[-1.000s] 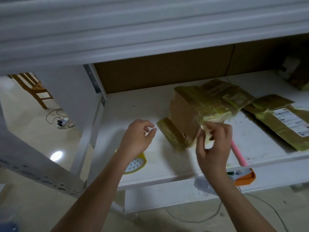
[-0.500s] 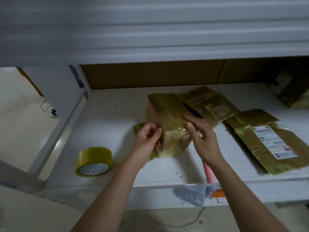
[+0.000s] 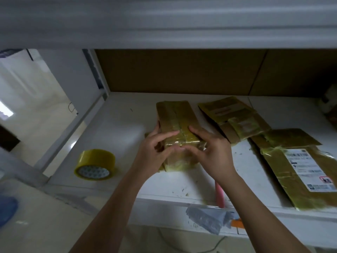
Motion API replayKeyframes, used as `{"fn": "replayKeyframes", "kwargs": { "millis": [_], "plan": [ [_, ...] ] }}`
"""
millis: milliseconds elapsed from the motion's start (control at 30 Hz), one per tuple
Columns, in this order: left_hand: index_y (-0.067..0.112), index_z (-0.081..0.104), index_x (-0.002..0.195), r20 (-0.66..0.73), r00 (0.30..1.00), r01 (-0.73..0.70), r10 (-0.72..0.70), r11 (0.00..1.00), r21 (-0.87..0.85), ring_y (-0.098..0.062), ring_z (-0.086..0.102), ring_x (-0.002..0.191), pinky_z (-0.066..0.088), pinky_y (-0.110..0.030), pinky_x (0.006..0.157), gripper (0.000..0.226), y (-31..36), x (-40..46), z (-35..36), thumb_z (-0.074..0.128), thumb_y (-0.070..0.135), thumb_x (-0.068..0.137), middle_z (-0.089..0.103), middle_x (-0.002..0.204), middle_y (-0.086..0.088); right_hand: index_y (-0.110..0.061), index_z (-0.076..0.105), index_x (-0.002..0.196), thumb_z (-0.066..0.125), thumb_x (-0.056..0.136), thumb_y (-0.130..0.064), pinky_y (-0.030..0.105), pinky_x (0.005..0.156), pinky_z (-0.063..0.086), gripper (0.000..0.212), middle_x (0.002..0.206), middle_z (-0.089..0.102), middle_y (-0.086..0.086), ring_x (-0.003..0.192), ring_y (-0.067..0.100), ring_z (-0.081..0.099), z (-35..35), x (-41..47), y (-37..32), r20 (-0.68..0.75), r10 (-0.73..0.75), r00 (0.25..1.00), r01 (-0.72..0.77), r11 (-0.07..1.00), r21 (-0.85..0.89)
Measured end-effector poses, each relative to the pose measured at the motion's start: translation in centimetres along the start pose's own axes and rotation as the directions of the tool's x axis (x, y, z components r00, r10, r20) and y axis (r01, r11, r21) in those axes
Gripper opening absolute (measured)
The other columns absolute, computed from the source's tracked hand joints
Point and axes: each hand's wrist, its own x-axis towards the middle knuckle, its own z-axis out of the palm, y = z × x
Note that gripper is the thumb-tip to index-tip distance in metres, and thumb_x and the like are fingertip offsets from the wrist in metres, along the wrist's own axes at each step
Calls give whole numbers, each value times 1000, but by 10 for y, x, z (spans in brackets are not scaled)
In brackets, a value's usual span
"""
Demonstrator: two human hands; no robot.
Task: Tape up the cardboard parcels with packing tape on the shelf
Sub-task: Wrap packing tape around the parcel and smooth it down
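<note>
Both hands clasped round the near end of a taped cardboard parcel (image 3: 177,136) on the white shelf (image 3: 124,128): left hand (image 3: 155,152) and right hand (image 3: 212,152) curled over its top. Long axis running away toward the back. Tape roll (image 3: 94,165) lying left, apart.

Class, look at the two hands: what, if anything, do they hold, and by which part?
Both hands hold the taped parcel at its near end: the left hand grips the left corner, the right hand the right corner, fingers on top, thumbs on the near face.
</note>
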Motion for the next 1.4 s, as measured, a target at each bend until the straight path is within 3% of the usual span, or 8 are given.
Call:
{"fn": "replayKeyframes", "kwargs": {
  "millis": [167,367,500,600,700,900,1267,1400],
  "plan": [
    [45,65,105,24,1000,0,-2,997,72,10,56,114,50,-13,89,43,-2,-1,-3,70,6,86,48,145,2,-24,66,125,76,77,-44,-1,60,33,52,115,71,-5,60,-17,51,-5,0,6,64,-23,998,16,995,100],
    [45,64,117,118,993,2,-12,996,85,-10,61,116,49,-37,104,39,-7,2,-13,68,18,88,53,137,2,-16,65,126,75,84,-20,0,58,34,44,105,73,-4,56,-16,51,-24,10,7,217,-31,976,-14,979,205],
    [52,63,118,184,980,53,-74,992,116,-18,62,113,51,-45,101,41,-5,6,-21,67,23,89,57,130,-1,-11,57,131,67,89,-5,-1,59,35,44,43,43,-35,57,-20,50,-35,17,11,373,1,928,-81,977,199],
    [49,59,120,276,955,80,-110,990,118,-1,59,117,49,-35,104,54,3,7,-31,62,3,92,57,133,12,-23,56,134,56,94,5,-2,71,41,48,100,62,-37,77,-21,58,-47,23,18,498,34,866,-173,957,234],
    [45,54,131,415,897,78,-152,979,191,-4,53,127,44,-34,108,63,9,13,-45,54,-6,94,52,143,7,-33,56,135,35,88,25,29,108,43,77,145,47,-12,118,-14,50,-55,27,33,619,13,785,-212,945,250],
    [49,59,126,447,875,146,-184,982,118,-7,54,127,41,-36,111,63,12,19,-48,64,-2,89,55,141,8,-40,59,127,59,91,8,25,110,38,60,141,52,-11,129,-1,47,-56,28,37,615,-13,788,-275,887,371],
    [33,67,110,71,996,46,-47,999,12,-1,65,107,54,-21,89,44,-3,3,-14,70,-2,83,52,141,2,-38,62,124,71,87,-12,23,102,47,46,131,62,-10,115,2,61,-28,-3,26,297,35,954,-177,868,463],
    [32,65,113,124,988,103,-96,994,-45,0,66,106,55,-18,82,52,-1,0,-17,71,-8,80,52,138,4,-36,57,127,67,89,-4,7,81,48,51,113,70,-8,85,-9,67,-28,-5,27,273,0,962,-113,910,399]
  ]
}}
